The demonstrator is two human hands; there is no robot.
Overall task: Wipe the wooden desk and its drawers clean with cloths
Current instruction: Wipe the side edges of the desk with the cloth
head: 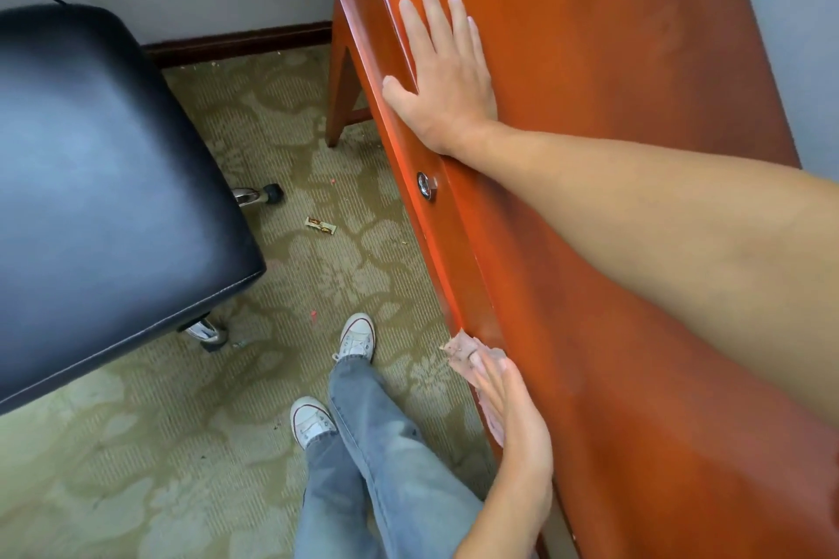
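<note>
The reddish wooden desk [590,113] runs along the right side of the view, its front edge slanting down toward me. My right hand [442,73] lies flat, palm down, on the desk top near the far front edge, fingers spread and straight. My left hand [513,404] presses a small pink cloth [463,352] against the desk's front face near its lower edge; its fingers look straight over the cloth. Most of the cloth is hidden under the hand. A round metal lock [426,185] sits on the drawer front between my two hands.
A black padded chair [104,195] on castors stands at the left, close to the desk. Patterned carpet [281,286] with a small wrapper [320,226] and crumbs lies between them. My legs and white shoes [358,338] stand beside the desk front. A grey wall runs behind.
</note>
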